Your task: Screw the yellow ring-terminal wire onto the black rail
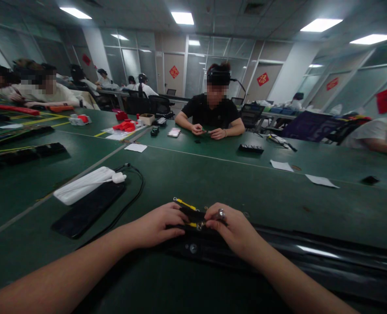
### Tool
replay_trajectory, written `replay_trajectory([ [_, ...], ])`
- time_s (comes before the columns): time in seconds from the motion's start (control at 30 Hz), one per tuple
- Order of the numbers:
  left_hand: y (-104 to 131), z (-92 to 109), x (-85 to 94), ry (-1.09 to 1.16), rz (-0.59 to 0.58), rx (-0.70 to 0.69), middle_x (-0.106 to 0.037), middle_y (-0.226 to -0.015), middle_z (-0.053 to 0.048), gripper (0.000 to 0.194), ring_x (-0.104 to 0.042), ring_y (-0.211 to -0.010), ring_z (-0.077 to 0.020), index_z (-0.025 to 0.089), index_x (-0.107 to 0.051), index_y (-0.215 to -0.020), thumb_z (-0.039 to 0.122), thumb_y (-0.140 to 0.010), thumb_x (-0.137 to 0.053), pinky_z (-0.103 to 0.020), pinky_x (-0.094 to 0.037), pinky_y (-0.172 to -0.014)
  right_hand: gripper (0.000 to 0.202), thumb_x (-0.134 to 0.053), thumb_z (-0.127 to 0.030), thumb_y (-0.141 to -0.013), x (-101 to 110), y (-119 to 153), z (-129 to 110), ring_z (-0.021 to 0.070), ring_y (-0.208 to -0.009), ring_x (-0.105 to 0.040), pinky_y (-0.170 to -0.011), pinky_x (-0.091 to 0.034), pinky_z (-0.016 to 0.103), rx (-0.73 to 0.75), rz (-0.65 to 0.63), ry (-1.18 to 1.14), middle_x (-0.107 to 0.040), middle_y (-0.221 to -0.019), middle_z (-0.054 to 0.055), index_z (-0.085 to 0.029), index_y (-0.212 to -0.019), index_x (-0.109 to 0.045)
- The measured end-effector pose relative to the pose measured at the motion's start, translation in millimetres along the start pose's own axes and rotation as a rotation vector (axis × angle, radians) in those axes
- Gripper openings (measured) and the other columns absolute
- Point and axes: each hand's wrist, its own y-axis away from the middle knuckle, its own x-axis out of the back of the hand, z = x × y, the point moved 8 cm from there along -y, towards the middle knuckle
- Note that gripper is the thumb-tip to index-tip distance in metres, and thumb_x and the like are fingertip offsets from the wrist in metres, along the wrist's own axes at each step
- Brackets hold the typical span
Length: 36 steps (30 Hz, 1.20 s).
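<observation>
Near the table's front, my left hand [164, 223] is closed over the left side of a small black strip [193, 213]. My right hand [232, 224], with a ring on one finger, is closed at the strip's right end. A short yellow wire [185, 203] with a metal ring terminal at its far end sticks out behind the strip. Another yellow piece and a ring terminal [199, 226] show between my hands. Below them lies a long glossy black profile [311, 250], running off to the right. A round metal screw head [192, 248] sits just under the strip. My fingers hide part of it.
A white power bank [84, 185] and a dark phone [89, 209] lie to the left, with a black cable [143, 179] beside them. Across the green table [187, 170] a co-worker [213, 109] handles a small part. Paper slips [281, 165] and a black block [251, 148] lie farther back.
</observation>
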Motion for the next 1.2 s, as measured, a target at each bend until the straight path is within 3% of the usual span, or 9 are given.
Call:
replay_trajectory([
  [0.3, 0.4, -0.6, -0.4, 0.009, 0.006, -0.001, -0.067, -0.112, -0.004, 0.013, -0.051, -0.113, -0.0213, 0.02, -0.069, -0.099, 0.022, -0.093, -0.058, -0.039, -0.037, -0.104, 0.009, -0.056, -0.013, -0.089, -1.1, 1.6, 2.7, 0.0166, -0.081, -0.059, -0.074, -0.046, 0.03, -0.021, -0.003, 0.016, -0.062, -0.087, 0.001, -0.02, -0.086, -0.06],
  [0.67, 0.6, 0.3, 0.4, 0.027, 0.008, -0.012, -0.067, -0.111, -0.005, 0.014, -0.051, -0.113, -0.0224, 0.019, -0.069, -0.102, 0.022, -0.093, -0.057, -0.041, -0.038, -0.103, 0.015, -0.042, -0.018, -0.096, 4.0, 4.7, 7.0, 0.0172, -0.074, -0.057, -0.07, -0.045, 0.032, -0.015, 0.085, -0.017, -0.059, -0.082, 0.003, -0.02, -0.091, -0.056],
  [1.2, 0.7, -1.1, -0.7, 0.032, -0.002, -0.012, -0.067, -0.111, -0.005, 0.014, -0.05, -0.114, -0.0228, 0.02, -0.068, -0.103, 0.02, -0.092, -0.058, -0.041, -0.037, -0.104, 0.012, -0.046, -0.016, -0.095, 0.3, 4.2, -0.1, 0.0172, -0.082, -0.059, -0.075, -0.046, 0.032, 0.038, 0.025, 0.004, -0.061, -0.09, 0.003, -0.021, -0.092, -0.057],
])
